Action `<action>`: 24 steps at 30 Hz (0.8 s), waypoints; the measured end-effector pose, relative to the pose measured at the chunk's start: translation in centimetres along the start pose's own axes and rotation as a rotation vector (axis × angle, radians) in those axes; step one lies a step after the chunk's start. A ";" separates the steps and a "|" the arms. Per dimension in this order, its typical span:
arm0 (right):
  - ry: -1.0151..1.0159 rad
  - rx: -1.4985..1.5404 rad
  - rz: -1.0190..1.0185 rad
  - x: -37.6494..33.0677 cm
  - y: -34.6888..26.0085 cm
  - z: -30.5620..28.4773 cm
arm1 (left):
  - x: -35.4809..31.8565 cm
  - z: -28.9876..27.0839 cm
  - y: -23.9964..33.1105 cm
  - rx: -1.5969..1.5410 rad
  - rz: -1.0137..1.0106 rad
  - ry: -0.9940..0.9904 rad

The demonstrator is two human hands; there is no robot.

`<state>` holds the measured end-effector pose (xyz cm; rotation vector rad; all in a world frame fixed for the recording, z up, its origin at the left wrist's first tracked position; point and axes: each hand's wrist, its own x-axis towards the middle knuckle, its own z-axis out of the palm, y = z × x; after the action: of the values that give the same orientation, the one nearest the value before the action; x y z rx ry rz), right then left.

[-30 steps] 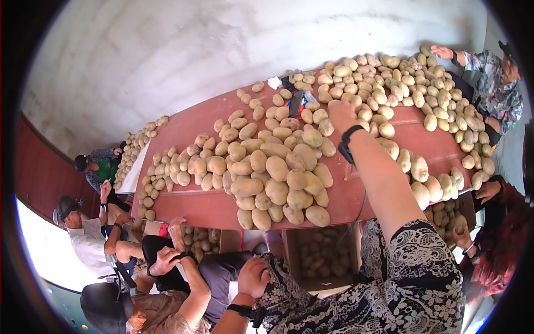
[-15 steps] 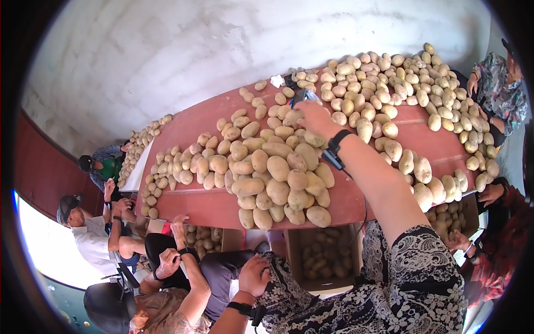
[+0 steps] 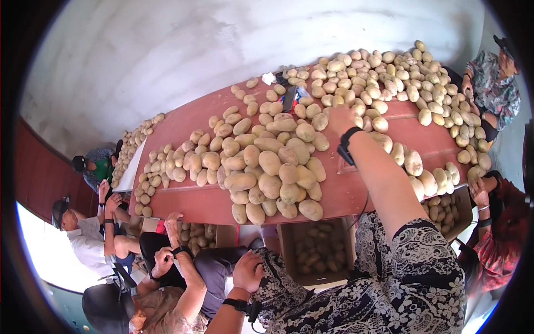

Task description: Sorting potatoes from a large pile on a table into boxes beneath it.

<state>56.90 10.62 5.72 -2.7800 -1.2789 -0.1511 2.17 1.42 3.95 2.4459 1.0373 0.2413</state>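
Observation:
My right hand (image 3: 340, 118) reaches out over the reddish-brown table (image 3: 356, 192) and rests, back up, on potatoes at the edge of the big far pile (image 3: 389, 78). Its fingers curl down among them, so whether they grip one is hidden. A black band sits on that wrist. A nearer heap of large potatoes (image 3: 272, 172) lies to the left of my forearm. My left hand (image 3: 248, 271), also with a black wristband, rests low on my patterned lap, fingers spread and holding nothing.
Open cardboard boxes with potatoes stand below the table's near edge, one in front of me (image 3: 317, 257), one to the right (image 3: 445, 209), one to the left (image 3: 200, 235). Other people sit at the left (image 3: 89, 239), lower left (image 3: 167, 295) and right (image 3: 495, 83). A dark flat object (image 3: 289, 98) lies among the potatoes.
My right hand swung left over the potatoes, then came back right to about where it started. My left hand stayed on my lap.

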 end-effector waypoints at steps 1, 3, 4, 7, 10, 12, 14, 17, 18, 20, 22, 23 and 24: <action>-0.061 -0.092 0.076 0.1 0.4 0.7 | -0.1 0.1 0.0 0.004 0.001 -0.003; -0.087 -0.111 0.070 0.1 1.8 1.8 | 0.1 0.1 -0.2 0.009 -0.012 0.005; -0.076 -0.114 0.009 0.1 2.3 2.3 | 0.1 0.2 -0.3 0.013 -0.006 -0.013; -0.017 -0.050 -0.019 0.8 2.7 3.1 | -0.1 0.2 -0.3 0.021 -0.028 -0.021; 0.039 -0.075 -0.030 1.3 2.9 3.5 | -0.1 0.0 -0.3 0.023 -0.018 -0.025; 0.069 -0.093 0.002 1.6 2.9 3.7 | 0.0 0.0 -0.2 0.030 0.002 -0.039; 0.032 -0.072 -0.047 1.6 2.9 3.8 | 0.0 -0.2 -0.2 0.015 -0.006 -0.049; 0.077 -0.048 -0.115 1.4 2.9 3.6 | -0.1 -0.3 0.0 0.015 -0.008 -0.055; 0.094 -0.021 -0.119 1.4 2.9 3.4 | 0.0 -0.3 0.0 0.026 0.007 -0.044; 0.130 -0.096 -0.146 1.4 2.7 2.9 | -0.1 -0.4 -0.1 0.018 -0.009 -0.046; 0.075 -0.106 -0.112 1.2 2.4 2.6 | -0.2 -0.2 -0.1 0.011 -0.014 -0.037; 0.047 -0.132 -0.071 1.0 2.3 2.6 | -0.2 -0.2 -0.1 0.013 -0.010 -0.031; 0.032 -0.130 -0.067 0.8 2.1 2.5 | -0.3 -0.2 -0.1 0.022 0.006 -0.016</action>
<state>59.19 10.18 3.24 -2.8302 -1.4033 -0.2916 1.84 1.39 4.04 2.4670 1.0315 0.2130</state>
